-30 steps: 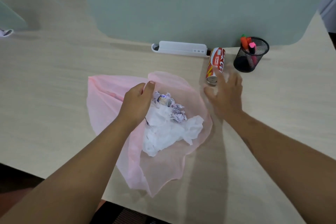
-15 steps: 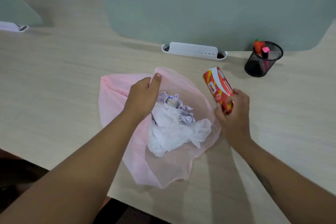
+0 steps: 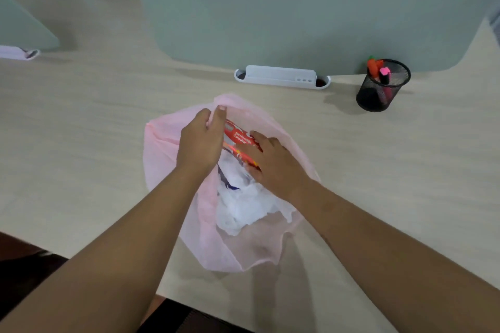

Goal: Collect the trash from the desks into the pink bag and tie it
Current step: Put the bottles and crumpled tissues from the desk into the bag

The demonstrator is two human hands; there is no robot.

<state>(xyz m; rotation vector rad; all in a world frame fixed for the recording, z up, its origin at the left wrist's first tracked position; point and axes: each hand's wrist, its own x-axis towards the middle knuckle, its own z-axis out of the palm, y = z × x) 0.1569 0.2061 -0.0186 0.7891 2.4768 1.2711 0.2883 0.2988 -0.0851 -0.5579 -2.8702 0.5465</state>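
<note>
Your right grip (image 3: 276,167) wrapped round the red can (image 3: 238,136) inside the pink bag (image 3: 162,151), your left grip (image 3: 200,143) pinching the bag's rim, white paper (image 3: 243,205) below

Bag: thin, translucent pink plastic bag (image 3: 165,154), slack on the pale wooden desk (image 3: 81,121) near its front edge. The mouth is open and faces up toward you. Your left hand (image 3: 200,143) pinches the far rim.
Can: red cylindrical can (image 3: 239,138) with white and yellow print, tilted on its side in the bag's mouth. Your right hand (image 3: 274,163) grips it from above.
Paper: crumpled white tissue (image 3: 243,205), heaped inside the bag, below the can and nearer you. A dark blue scrap shows at its left edge.
</note>
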